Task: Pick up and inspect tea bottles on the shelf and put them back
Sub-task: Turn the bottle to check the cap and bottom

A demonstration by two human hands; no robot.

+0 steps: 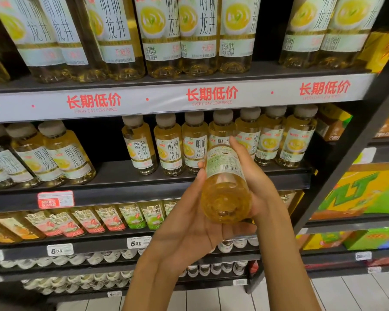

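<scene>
A small bottle of yellow tea [226, 187] is held in front of the middle shelf, tilted with its base toward me and its barcode label facing up. My left hand [189, 221] cups it from below and the left, fingers curled under the base. My right hand [258, 182] wraps its right side, fingers reaching up along the label. Its cap is hidden behind the bottle. Behind it, a row of matching tea bottles [169, 144] stands on the middle shelf [121, 176], with three more bottles [43, 153] at the left.
Larger bottles of the same tea [160, 34] fill the top shelf above a white price strip [166, 97]. A gap lies between the two groups on the middle shelf. Lower shelves hold small juice bottles [88, 221]. Yellow-green cartons [364, 191] fill the rack at the right.
</scene>
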